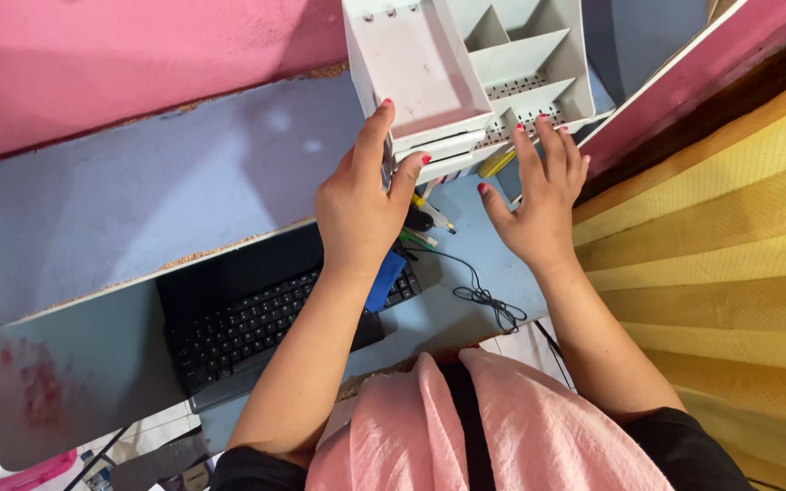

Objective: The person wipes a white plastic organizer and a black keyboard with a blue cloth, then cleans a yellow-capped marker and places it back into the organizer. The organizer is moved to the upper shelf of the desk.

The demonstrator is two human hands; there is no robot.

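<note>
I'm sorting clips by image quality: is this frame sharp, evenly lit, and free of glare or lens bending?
Head view: mostly sharp, with both hands, left and right, crisp on the white organizer; light is soft and even, with only faint shadows under the hands; no harsh glare, just pale patches on the desk; the wide lens slants the desk edges; the keyboard sits in shade.

White plastic desk organiser [475, 73] with several open compartments and perforated inner panels, tipped on the pale blue desk so its openings are turned toward the camera, gripped at its near edge, coloured pens [429, 214] seen just below it.
</note>
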